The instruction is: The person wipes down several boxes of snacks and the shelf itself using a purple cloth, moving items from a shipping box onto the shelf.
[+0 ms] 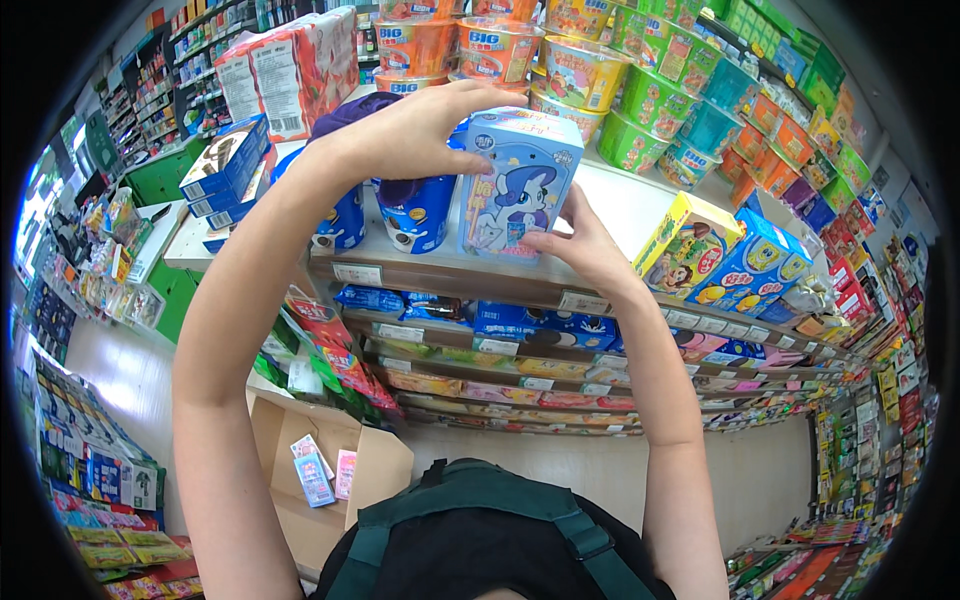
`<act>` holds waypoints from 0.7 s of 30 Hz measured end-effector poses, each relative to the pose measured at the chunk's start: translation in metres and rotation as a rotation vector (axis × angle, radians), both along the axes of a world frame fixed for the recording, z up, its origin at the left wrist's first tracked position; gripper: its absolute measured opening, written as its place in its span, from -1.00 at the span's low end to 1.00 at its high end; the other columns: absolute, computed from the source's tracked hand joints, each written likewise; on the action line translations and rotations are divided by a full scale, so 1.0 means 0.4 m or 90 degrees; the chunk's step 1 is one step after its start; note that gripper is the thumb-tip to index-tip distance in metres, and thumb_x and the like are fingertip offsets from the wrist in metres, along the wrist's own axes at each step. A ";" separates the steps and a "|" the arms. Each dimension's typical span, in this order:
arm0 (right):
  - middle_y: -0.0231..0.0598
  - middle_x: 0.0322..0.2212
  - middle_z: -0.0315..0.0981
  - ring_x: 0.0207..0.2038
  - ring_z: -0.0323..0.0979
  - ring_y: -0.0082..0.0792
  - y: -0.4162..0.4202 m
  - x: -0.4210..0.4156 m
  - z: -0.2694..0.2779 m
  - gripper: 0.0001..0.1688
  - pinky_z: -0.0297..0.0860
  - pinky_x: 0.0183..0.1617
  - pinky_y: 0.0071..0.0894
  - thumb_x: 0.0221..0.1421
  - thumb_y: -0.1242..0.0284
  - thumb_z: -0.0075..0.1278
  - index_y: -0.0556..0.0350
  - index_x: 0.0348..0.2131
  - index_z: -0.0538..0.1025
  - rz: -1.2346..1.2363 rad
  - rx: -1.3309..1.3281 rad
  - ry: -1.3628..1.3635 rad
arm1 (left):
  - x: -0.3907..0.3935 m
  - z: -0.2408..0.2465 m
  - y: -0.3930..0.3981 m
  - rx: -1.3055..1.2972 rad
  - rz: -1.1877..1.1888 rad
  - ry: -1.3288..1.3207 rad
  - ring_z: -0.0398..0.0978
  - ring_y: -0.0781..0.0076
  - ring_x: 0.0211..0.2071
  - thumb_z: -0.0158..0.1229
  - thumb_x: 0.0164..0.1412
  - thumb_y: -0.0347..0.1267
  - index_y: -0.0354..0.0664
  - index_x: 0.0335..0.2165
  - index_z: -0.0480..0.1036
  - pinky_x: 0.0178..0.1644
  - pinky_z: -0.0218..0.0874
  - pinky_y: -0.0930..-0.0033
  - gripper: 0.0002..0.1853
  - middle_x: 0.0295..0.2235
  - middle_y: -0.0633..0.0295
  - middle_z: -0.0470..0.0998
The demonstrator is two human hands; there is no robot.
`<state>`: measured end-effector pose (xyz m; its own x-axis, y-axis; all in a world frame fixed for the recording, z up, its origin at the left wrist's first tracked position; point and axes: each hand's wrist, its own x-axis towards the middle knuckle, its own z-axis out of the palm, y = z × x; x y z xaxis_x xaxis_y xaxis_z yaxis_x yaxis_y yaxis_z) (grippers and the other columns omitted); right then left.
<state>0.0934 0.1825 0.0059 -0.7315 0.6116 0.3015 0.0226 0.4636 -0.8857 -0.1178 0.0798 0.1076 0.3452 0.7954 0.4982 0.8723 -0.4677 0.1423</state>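
A light blue cartoon snack box with a white, purple-maned pony on its front stands upright on the white top shelf. My left hand reaches over its upper left corner, with the thumb at the front and the fingers behind the top. At the lower right edge, my right hand grips the box with its thumb on the front face. Just left of the box are round blue cookie tubs, partly hidden by my left hand and a dark purple cloth item.
Instant noodle bowls are stacked behind. Yellow and blue snack boxes stand to the right, flat blue boxes to the left. Below left sits an open cardboard carton holding a few small boxes. Lower shelves hold packaged snacks.
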 end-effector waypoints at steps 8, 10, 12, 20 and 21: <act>0.02 0.18 -0.20 0.21 -0.11 -0.09 -0.001 0.005 0.076 0.07 -0.05 0.22 -0.10 -0.06 0.12 0.08 -0.04 0.22 -0.20 0.030 0.038 0.244 | -0.003 -0.011 -0.029 0.067 -0.009 0.032 0.16 0.12 0.09 0.21 -0.13 -0.42 -0.06 0.08 0.16 0.15 0.01 0.22 -0.26 0.09 0.07 0.16; -0.05 0.19 -0.19 0.21 -0.12 -0.15 -0.005 0.004 0.092 -0.10 -0.10 0.24 -0.17 0.08 -0.08 -0.22 0.02 0.20 -0.08 0.015 0.059 0.269 | -0.004 -0.007 -0.040 0.064 -0.013 0.025 0.16 0.12 0.09 0.21 -0.14 -0.43 -0.06 0.08 0.16 0.15 0.01 0.21 -0.26 0.08 0.08 0.17; -0.10 0.20 -0.22 0.23 -0.18 -0.18 0.008 0.005 0.099 -0.11 -0.15 0.24 -0.10 0.09 -0.12 -0.29 -0.03 0.21 -0.09 0.030 0.030 0.277 | -0.004 -0.002 -0.053 0.057 -0.011 0.018 0.16 0.12 0.09 0.20 -0.14 -0.44 -0.05 0.08 0.17 0.15 0.01 0.21 -0.27 0.09 0.08 0.16; -0.15 0.18 -0.13 0.23 -0.16 -0.23 -0.034 0.067 0.053 -0.23 -0.13 0.25 -0.13 0.16 -0.02 -0.38 0.10 0.17 -0.03 -0.038 0.048 0.346 | -0.041 -0.048 -0.226 0.256 0.008 -0.133 0.20 0.21 0.08 0.05 -0.11 -0.60 -0.28 -0.02 0.24 0.15 -0.05 0.29 -0.43 0.00 0.04 0.30; -0.14 0.18 -0.13 0.23 -0.16 -0.23 -0.042 0.073 0.040 -0.23 -0.13 0.25 -0.13 0.16 -0.01 -0.37 0.10 0.17 -0.02 -0.031 0.065 0.343 | -0.056 -0.080 -0.276 0.310 0.038 -0.159 0.20 0.21 0.08 0.00 -0.10 -0.63 -0.32 -0.04 0.26 0.15 -0.06 0.29 -0.47 -0.01 0.03 0.30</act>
<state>0.1228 0.1658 0.0219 -0.4288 0.5891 0.6849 -0.3976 0.5577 -0.7286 -0.1403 -0.0307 0.0756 0.1309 0.4667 0.8747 0.8667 -0.4822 0.1276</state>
